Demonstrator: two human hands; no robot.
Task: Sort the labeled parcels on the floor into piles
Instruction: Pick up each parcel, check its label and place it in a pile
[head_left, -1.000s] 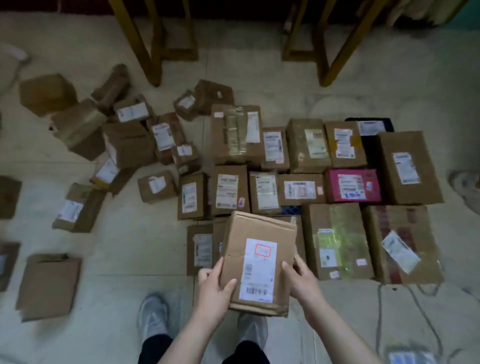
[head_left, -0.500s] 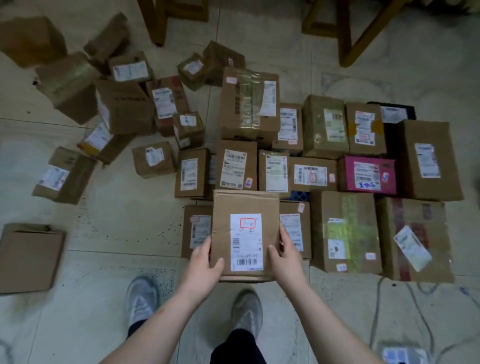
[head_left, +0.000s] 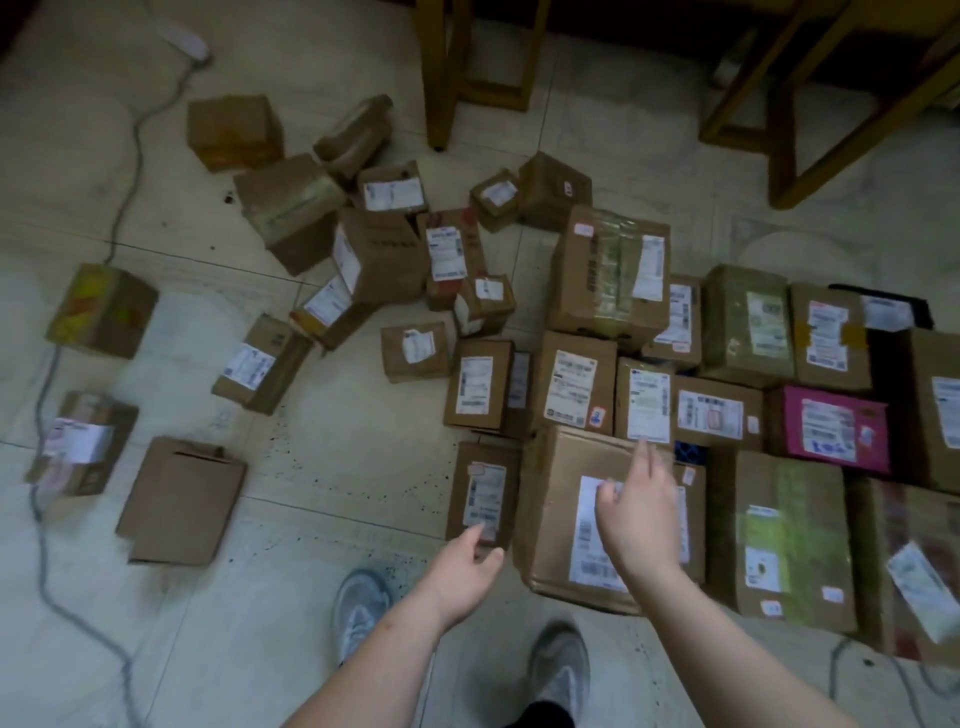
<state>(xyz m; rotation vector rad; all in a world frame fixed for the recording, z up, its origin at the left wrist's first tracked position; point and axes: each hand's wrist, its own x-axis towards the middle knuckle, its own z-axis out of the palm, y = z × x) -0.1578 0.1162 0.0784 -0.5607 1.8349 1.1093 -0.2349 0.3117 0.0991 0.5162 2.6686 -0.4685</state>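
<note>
The brown parcel (head_left: 587, 514) lies label up on the floor (head_left: 337, 457), in the front of the neat group, beside a smaller labeled box (head_left: 483, 493). Both hands hold nothing: the left hand (head_left: 462, 571) relaxed, the right hand (head_left: 641, 514) with spread fingers above the label. I would read the next label before lifting, then grip both sides.
</note>
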